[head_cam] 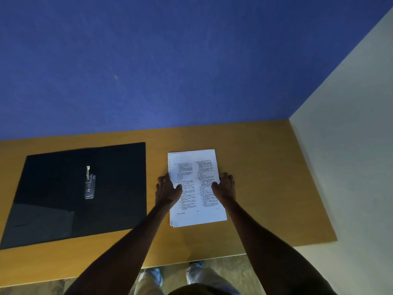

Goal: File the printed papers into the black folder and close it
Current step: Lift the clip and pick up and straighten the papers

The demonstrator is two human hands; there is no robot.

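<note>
Head view: left hand [168,191], right hand [225,188] fingers grip papers [196,201] side edges; open black folder [63,209] apart leftward.

Matt black folder [74,194], shiny metal clip [90,183], smooth wooden table [265,177].

Both hands, left hand [168,189] and right hand [225,188], grip papers [196,201]; black folder [63,196] open.

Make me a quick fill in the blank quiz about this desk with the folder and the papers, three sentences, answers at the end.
1. The black folder lies ____ on the wooden table, its metal clip showing.
2. The printed papers lie to the ____ of the folder.
3. The left hand and right hand grip the stack's two ____ edges.

Answers: open; right; side
</note>
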